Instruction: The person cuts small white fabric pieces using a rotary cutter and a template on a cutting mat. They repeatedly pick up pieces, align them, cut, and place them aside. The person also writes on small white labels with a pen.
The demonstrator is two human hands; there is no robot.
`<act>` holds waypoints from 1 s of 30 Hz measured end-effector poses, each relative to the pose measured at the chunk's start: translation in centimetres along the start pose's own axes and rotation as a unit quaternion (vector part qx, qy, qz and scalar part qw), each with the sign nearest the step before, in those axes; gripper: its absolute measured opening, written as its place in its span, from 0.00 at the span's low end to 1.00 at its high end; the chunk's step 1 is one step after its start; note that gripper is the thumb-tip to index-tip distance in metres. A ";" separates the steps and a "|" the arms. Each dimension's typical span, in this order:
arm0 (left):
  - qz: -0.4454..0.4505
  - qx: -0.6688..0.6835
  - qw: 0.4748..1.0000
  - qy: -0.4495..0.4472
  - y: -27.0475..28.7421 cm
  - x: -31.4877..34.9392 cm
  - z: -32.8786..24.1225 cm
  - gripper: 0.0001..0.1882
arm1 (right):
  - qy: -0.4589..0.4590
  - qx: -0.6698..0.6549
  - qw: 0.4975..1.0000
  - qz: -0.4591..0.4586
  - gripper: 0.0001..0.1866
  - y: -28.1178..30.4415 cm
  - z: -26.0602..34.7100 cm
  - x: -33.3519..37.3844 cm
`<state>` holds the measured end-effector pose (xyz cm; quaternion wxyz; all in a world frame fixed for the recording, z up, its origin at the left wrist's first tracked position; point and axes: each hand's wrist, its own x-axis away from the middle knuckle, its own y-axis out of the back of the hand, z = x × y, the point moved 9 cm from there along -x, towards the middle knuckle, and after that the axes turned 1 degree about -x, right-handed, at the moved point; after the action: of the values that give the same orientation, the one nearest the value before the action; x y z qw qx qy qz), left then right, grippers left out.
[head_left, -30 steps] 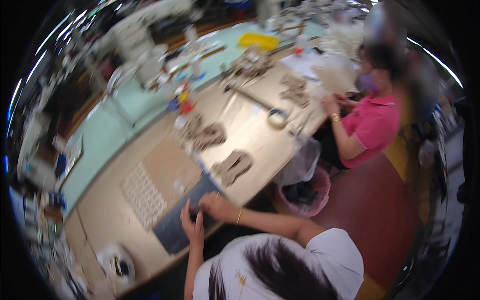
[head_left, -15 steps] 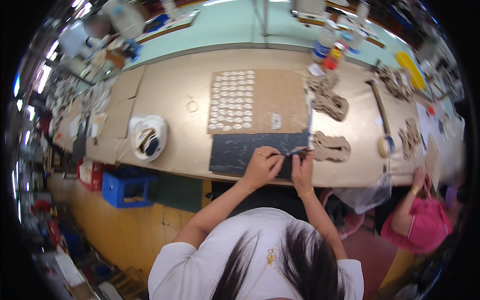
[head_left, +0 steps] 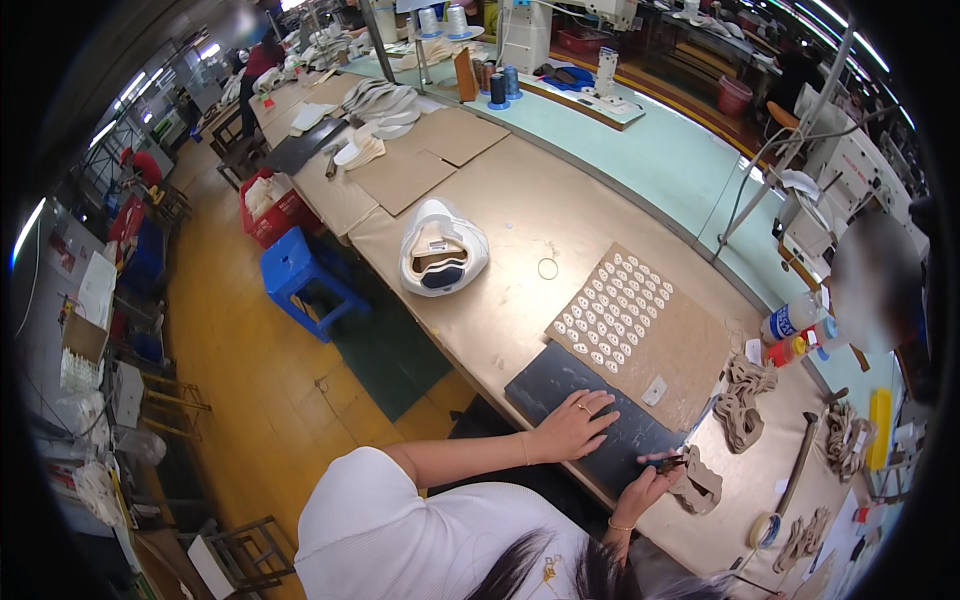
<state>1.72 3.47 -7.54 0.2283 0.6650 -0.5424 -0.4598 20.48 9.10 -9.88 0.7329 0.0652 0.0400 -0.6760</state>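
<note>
My left hand (head_left: 575, 428) lies on the black mat (head_left: 540, 381) with its fingers stretched out, holding nothing. At the mat's right end, my right hand (head_left: 643, 494) is closed around a small dark pointed tool (head_left: 664, 461), whose exact kind is too small to make out. Right beside that hand rests a stack of beige cut shoe pieces (head_left: 703, 485). Beyond the mat, a brown board (head_left: 685, 335) carries rows of small white oval pieces (head_left: 612, 310) and, apart from them, one small pale plate (head_left: 654, 391).
A white shoe (head_left: 443, 250) stands on the table to the left. More beige stacks (head_left: 740, 420), a hammer (head_left: 800, 455), a tape roll (head_left: 765, 530) and bottles (head_left: 793, 318) lie to the right. A blue stool (head_left: 305, 275) and red crate (head_left: 280, 213) are on the floor.
The view has swung left, bringing the aisle in. My hands, earlier close together with the left one pinching, are apart; the left has opened onto the mat.
</note>
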 end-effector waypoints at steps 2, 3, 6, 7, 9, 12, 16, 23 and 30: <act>0.003 -0.029 1.000 -0.001 -0.3 0.0 -0.2 0.26 | 0.000 -0.023 1.000 0.002 0.24 0.0 -0.7 0.2; 0.008 -0.042 0.999 -0.003 -0.5 0.0 -0.3 0.26 | -0.004 -0.029 1.000 0.011 0.23 -0.3 -0.9 0.1; 0.017 -0.050 0.999 0.001 -1.0 -0.7 0.1 0.28 | -0.020 -0.018 1.000 0.014 0.20 -0.4 -1.0 0.5; 0.031 -0.061 0.998 -0.012 -0.5 -2.0 -0.4 0.28 | -0.030 0.011 0.999 -0.005 0.19 -0.2 -0.8 0.1; -0.003 -0.046 0.999 -0.027 1.3 -3.7 -1.1 0.28 | -0.054 0.050 0.997 0.022 0.20 -0.1 -1.1 -0.5; 0.002 -0.074 0.997 -0.001 2.0 -3.9 -0.5 0.27 | -0.047 0.089 0.990 0.101 0.20 -2.2 2.0 -1.4; 0.031 -0.106 0.994 -0.001 -0.6 -2.3 1.1 0.30 | 0.066 0.170 0.975 0.127 0.15 -3.2 5.5 -1.1; 0.077 -0.112 0.991 -0.003 -0.8 -2.3 0.9 0.32 | 0.083 0.210 0.964 0.139 0.15 -4.7 5.8 0.6; 0.022 -0.100 0.995 0.010 0.1 -2.3 0.8 0.28 | 0.232 0.348 0.897 0.145 0.22 -6.6 8.6 -6.0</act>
<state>0.99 5.78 -7.00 0.3092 0.6315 -0.5057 -0.4999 13.11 13.17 -0.79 0.7230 0.4765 -0.0392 -0.4987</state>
